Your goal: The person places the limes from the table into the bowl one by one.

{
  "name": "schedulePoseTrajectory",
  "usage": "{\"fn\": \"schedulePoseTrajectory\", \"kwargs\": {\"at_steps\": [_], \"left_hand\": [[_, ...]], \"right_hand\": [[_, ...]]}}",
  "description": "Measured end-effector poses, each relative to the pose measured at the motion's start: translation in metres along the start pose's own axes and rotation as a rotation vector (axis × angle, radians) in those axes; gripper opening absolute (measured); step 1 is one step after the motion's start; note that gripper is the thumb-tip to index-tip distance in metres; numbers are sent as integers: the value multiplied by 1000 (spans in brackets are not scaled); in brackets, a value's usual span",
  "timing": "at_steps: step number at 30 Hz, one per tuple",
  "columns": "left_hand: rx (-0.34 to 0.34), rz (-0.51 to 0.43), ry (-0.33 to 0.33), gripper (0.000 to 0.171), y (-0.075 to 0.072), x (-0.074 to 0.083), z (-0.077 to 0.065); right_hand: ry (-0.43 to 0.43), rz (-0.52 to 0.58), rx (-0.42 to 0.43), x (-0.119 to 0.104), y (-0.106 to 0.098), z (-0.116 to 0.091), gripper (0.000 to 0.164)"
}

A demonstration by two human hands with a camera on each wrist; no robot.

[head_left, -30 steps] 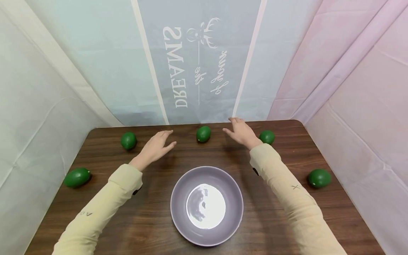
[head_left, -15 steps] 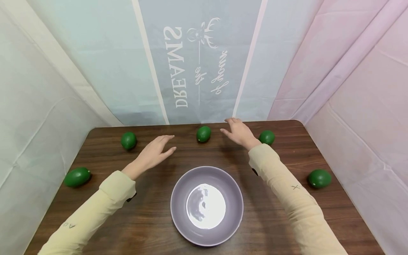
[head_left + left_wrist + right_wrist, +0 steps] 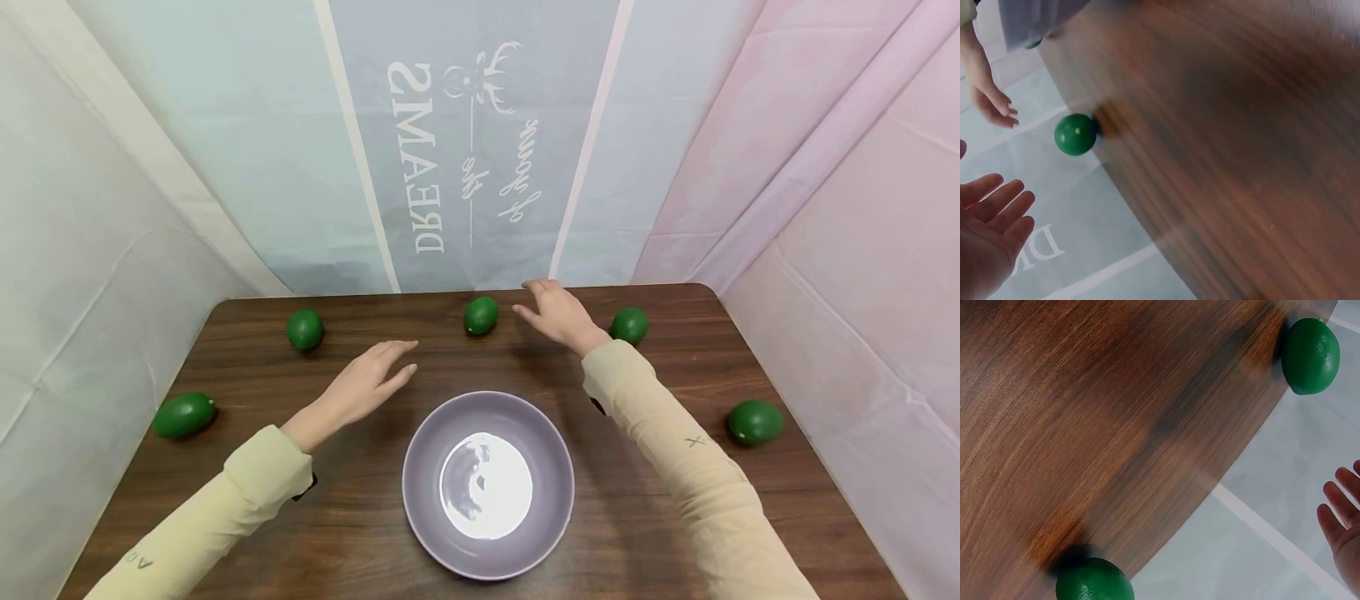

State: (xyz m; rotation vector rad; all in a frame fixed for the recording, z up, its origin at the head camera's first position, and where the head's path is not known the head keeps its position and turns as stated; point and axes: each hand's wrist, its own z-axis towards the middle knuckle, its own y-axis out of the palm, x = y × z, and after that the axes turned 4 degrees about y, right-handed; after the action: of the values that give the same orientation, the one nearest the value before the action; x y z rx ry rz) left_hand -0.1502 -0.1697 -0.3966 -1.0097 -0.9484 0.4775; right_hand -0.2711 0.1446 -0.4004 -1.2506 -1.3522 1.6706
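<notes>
At frame's upper centre, poised near green fruit [image 3: 481, 317] with spread left hand [image 3: 362, 385] and right hand [image 3: 560, 318], perhaps one nudge from rolling it off the table [image 3: 341, 533].

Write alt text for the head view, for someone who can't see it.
A person's left hand and right hand, both empty, hover over a brown table. A purple bowl sits nearer the viewer; five green fruits lie toward the table's far edge and sides.
</notes>
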Motion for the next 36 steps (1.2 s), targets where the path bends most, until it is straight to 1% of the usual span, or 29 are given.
{"fn": "schedulePoseTrajectory", "kwargs": {"at_steps": [6, 13, 19, 22, 28, 31, 36], "left_hand": [[11, -51, 13, 44, 7, 8, -9], [45, -89, 21, 40, 17, 15, -19], [57, -152, 4, 39, 26, 18, -27], [74, -184, 3, 39, 30, 20, -30], [135, -219, 37, 36, 37, 24, -35], [153, -224, 56, 35, 40, 25, -38], [182, -234, 70, 34, 45, 29, -41]], "right_hand": [[-49, 13, 11, -4, 1, 2, 57], [-81, 16, 6, -8, 3, 2, 57], [-81, 43, 8, -12, 5, 3, 56], [-77, 60, 12, -14, 6, 4, 56], [-91, 55, 7, -18, 8, 4, 56], [-96, 59, 8, -19, 10, 3, 56], [-107, 60, 9, -19, 13, 3, 57]]}}
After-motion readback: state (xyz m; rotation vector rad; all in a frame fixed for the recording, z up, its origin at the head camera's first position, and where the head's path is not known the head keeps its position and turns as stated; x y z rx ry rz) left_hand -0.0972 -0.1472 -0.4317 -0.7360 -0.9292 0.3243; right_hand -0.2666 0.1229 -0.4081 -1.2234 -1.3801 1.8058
